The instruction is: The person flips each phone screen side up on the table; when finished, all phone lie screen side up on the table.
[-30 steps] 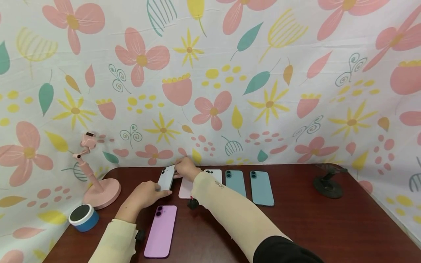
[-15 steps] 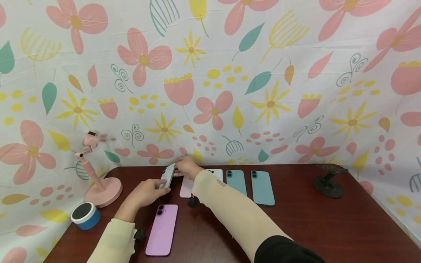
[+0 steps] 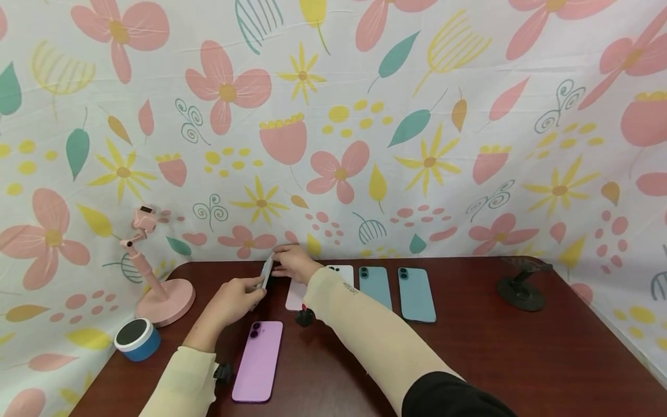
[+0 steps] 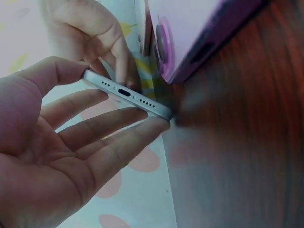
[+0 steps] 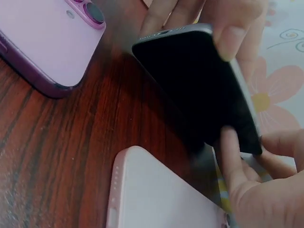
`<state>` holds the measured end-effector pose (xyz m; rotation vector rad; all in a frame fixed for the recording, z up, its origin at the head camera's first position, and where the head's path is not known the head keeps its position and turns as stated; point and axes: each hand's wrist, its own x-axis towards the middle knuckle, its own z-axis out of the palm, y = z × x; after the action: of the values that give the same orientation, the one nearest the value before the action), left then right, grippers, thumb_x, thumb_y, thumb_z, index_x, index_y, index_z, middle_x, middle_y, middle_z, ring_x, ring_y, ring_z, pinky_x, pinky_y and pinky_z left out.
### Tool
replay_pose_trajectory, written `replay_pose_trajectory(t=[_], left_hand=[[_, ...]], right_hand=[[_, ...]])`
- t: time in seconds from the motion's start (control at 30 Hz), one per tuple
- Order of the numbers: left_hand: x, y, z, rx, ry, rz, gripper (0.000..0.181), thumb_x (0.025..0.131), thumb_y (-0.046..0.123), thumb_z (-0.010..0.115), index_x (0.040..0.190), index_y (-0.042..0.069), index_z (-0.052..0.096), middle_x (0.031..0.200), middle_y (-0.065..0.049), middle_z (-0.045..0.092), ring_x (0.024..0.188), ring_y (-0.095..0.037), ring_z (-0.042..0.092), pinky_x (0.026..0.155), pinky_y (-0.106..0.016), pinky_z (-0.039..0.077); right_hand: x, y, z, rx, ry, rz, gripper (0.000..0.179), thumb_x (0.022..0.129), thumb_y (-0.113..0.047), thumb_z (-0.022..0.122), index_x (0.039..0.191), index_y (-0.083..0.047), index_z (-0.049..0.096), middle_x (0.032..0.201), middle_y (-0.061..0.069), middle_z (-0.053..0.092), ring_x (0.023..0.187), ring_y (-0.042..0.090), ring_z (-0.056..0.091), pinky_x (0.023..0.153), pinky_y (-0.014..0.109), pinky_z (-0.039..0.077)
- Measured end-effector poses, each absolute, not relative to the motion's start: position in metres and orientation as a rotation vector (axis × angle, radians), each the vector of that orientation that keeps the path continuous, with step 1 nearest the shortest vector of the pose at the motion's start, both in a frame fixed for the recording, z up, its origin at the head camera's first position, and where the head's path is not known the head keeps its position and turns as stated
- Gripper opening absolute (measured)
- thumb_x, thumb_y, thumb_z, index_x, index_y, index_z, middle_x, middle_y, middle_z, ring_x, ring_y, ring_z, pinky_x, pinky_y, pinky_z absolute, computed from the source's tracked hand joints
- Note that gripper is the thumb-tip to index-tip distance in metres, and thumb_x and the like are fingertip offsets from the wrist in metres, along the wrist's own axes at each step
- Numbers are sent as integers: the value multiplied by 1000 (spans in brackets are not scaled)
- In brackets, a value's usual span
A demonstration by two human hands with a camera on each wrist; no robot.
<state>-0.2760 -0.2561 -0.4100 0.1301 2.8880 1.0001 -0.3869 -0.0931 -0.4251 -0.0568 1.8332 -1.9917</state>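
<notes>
Both hands hold a pale smartphone (image 3: 267, 272) tilted on its edge near the table's back left. My left hand (image 3: 237, 300) grips its lower end; in the left wrist view, thumb and fingers pinch the bottom edge, with its charging port showing. My right hand (image 3: 297, 263) pinches the upper end. The right wrist view shows the phone's black screen (image 5: 185, 80), a finger lying against it. Nearby, a purple phone (image 3: 257, 362) lies back up in front of my hands. A pink phone (image 3: 295, 296) lies beside the right hand, partly covered by the sleeve.
A white phone (image 3: 344, 275), partly hidden by the right arm, and two teal phones (image 3: 375, 286) continue the row rightward. A pink stand (image 3: 167, 301) and blue jar (image 3: 138, 341) stand at left. A dark stand (image 3: 521, 292) is at right. Floral cloth hangs behind the table.
The held phone has turned from its back facing up to nearly edge-on in the head view. My left fingers have shifted slightly along with it; the other phones stay put.
</notes>
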Motion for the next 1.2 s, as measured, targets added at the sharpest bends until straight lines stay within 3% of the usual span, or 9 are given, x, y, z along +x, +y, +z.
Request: replay_pose_trajectory(t=[0.13,0.3,0.47,0.67,0.93,1.07,1.17,1.2], left_hand=[[-276,-256,-405,134,2865,1039,51,108,25,59,156,9,56,76,-10,71,58,-17,51,54,-32,41],[-276,-258,-400,153,2904,1007,49,108,21,58,155,8,56,89,-11,77,66,-18,62,56,-32,42],[-273,-258,-395,165,3007,916,46,106,15,58,151,4,61,83,-13,76,53,-15,48,52,-30,40],[-268,-256,-390,176,3082,819,44,105,10,58,147,-1,63,112,-21,80,51,-15,45,53,-31,41],[-266,-261,-389,142,3109,735,44,102,7,60,145,-2,64,115,-24,79,51,-16,44,53,-31,40],[-267,-264,-389,146,3107,698,45,101,6,60,145,0,65,93,-19,77,52,-16,43,54,-31,39],[-267,-266,-389,152,3116,655,46,99,6,61,144,0,66,88,-16,76,56,-17,46,56,-31,39],[-268,-266,-389,152,3113,646,46,99,6,62,144,0,66,93,-17,78,58,-17,49,57,-31,40]], right_hand=[[-390,-94,-428,-83,1828,-1985,47,111,-13,55,157,-6,53,160,20,50,139,42,57,113,47,55],[-394,-93,-430,-121,1848,-1965,47,111,-19,56,157,-8,53,162,19,50,144,42,55,115,48,53],[-396,-93,-430,-179,1914,-1925,45,112,-25,56,155,-10,57,160,16,54,147,40,54,118,47,52],[-392,-95,-427,-238,1946,-1903,45,113,-25,55,156,-10,55,164,17,49,150,42,50,121,50,48],[-387,-102,-433,-254,2092,-1885,40,113,-20,55,150,-9,63,161,17,54,149,36,54,115,47,53],[-387,-104,-437,-270,2158,-1852,37,111,-18,58,146,-8,67,153,17,62,142,35,60,110,45,57],[-390,-105,-439,-329,2266,-1760,36,109,-19,62,142,-9,70,149,15,65,138,33,62,109,42,57],[-392,-105,-440,-353,2310,-1713,36,108,-20,63,142,-9,71,149,15,66,138,33,63,109,41,57]])
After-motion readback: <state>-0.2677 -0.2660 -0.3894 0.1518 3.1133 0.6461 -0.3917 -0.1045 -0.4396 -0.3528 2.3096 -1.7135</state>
